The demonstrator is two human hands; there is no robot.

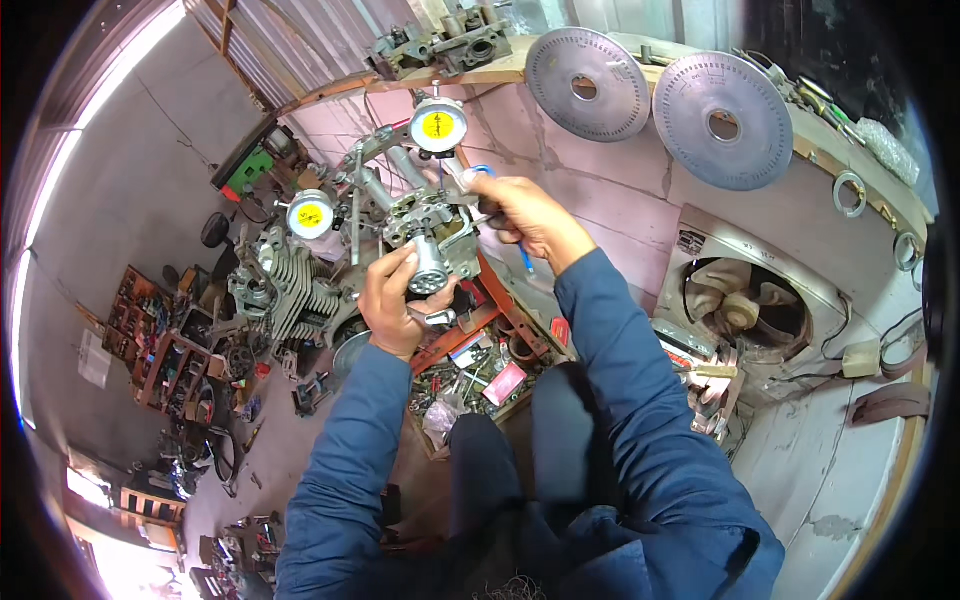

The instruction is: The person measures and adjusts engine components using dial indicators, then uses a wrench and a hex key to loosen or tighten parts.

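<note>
- While the left hand (390, 300) curls round a cylinder (429, 268), the right hand (535, 218), farther forward, grips a blue rod (527, 258).
- Cylinder: grey, shiny, near end holed.

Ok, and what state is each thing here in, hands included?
left hand: gripping silver cylinder
right hand: fingers curled, blue object showing below
upper dial gauge: face toward camera
lower dial gauge: face toward camera
left disc: tilted, face showing
right disc: tilted, face showing
fan: blades exposed, turning unclear
</note>
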